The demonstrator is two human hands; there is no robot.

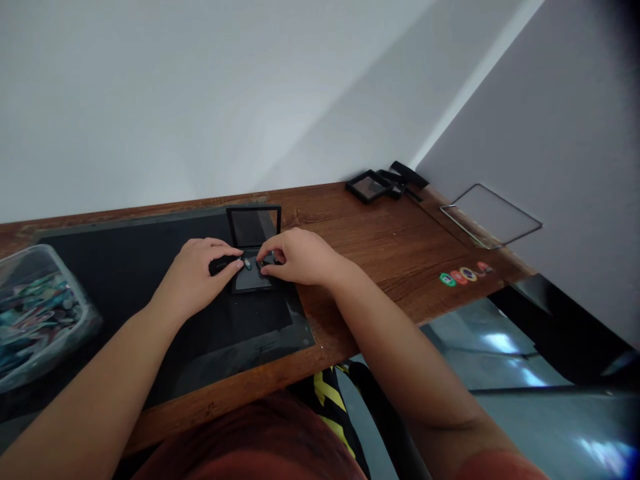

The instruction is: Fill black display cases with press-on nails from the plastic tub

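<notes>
A black square display case (254, 281) stands open on a dark mat, its framed lid (249, 228) tilted up at the back. A small pale, blue-green piece (248, 265) lies on the sheet inside. My left hand (197, 277) reaches over the left edge of the case, thumb and index finger pinched beside that piece. From the right, my right hand (297, 259) curls over the case, with thumb and index finger drawn together above the sheet. What either pinch holds is too small to make out.
A clear plastic tub (75, 293) full of small colourful pieces stands at the left. Black cases (369, 186) lie at the back right of the wooden table (375, 247). Round stickers (457, 276) sit near its right edge, and a thin wire frame (493, 217) leans against the wall.
</notes>
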